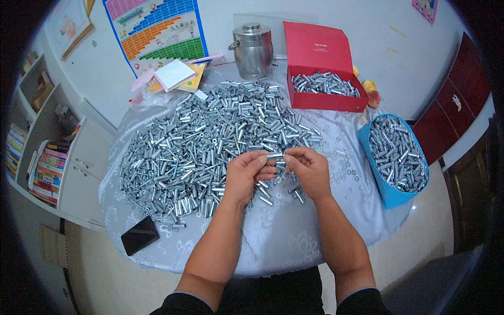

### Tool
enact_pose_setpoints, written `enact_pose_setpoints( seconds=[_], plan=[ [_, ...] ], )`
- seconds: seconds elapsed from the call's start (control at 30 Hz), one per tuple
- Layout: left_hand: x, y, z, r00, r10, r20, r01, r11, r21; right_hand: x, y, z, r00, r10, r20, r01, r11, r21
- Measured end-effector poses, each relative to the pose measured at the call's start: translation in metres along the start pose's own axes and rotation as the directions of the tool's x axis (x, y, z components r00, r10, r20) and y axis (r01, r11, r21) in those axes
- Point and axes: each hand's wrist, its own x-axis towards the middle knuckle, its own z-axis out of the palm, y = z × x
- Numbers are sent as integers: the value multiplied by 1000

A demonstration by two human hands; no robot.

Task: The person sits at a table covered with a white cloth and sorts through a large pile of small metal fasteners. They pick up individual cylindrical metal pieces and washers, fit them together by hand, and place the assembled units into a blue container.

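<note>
Between my two hands, over the near right edge of a big heap, is a short shiny metal sleeve [274, 156]. My left hand [247, 173] pinches its left end between thumb and fingers. At the other end, the thumb and fingertips of my right hand [310, 170] close on it. Whether a bolt sits inside the sleeve is too small to tell. The heap of loose silver metal sleeves [210, 131] spreads over the table to the left and beyond my hands. A few stray sleeves [266, 200] lie just below my fingers.
A red box [328, 102] with its lid raised and a blue bin [386, 186] at the right both hold similar metal pieces. A metal canister [253, 52] and notebooks [176, 75] stand at the back. A black phone [140, 236] lies near the left edge of the cloth-covered table [283, 236].
</note>
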Motion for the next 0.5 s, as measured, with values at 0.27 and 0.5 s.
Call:
enact_pose_setpoints(
  seconds=[0.27,0.5],
  plan=[
    [0,2,-2,1000,6,-21,-6,1000,-21,2,-5,-2,998,-27,49,32,994,-100],
    [3,2,-8,999,39,-26,-42,991,-128,-6,2,-9,890,-20,456,331,718,-613]
  ],
)
